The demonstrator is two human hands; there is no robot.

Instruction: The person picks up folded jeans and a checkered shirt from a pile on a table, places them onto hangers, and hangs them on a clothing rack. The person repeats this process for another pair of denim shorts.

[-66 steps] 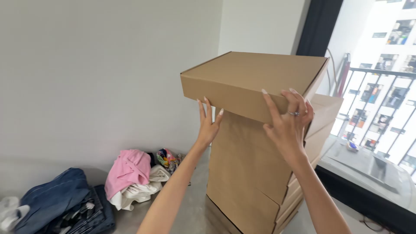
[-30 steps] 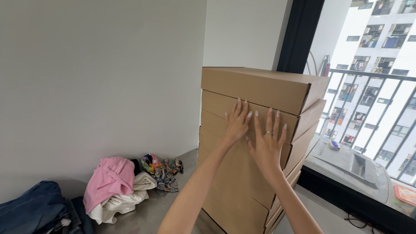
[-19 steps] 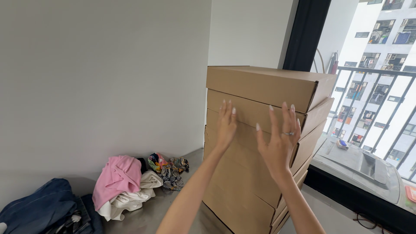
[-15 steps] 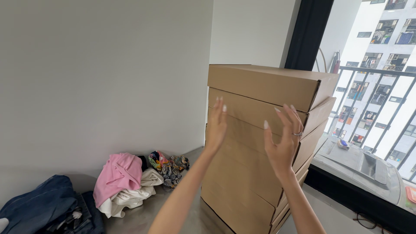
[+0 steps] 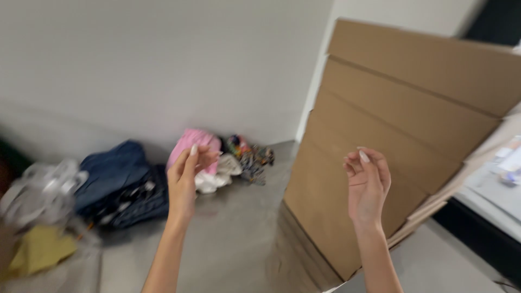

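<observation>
A tall stack of brown cardboard boxes stands on the grey floor at the right, near a window. My right hand hangs in the air in front of the stack, fingers loosely curled, holding nothing and not touching the cardboard. My left hand is raised over the floor to the left of the stack, palm turned inward, fingers apart and empty. The picture is blurred by head motion.
Along the white wall lie a pink garment, white and patterned clothes, dark blue jeans, a clear plastic bag and a yellow cloth. A dark window sill runs at the right.
Both hands have come off the stacked boxes and dropped lower, away from the cardboard. My view has swung down and left, bringing more floor and clothes into sight.
</observation>
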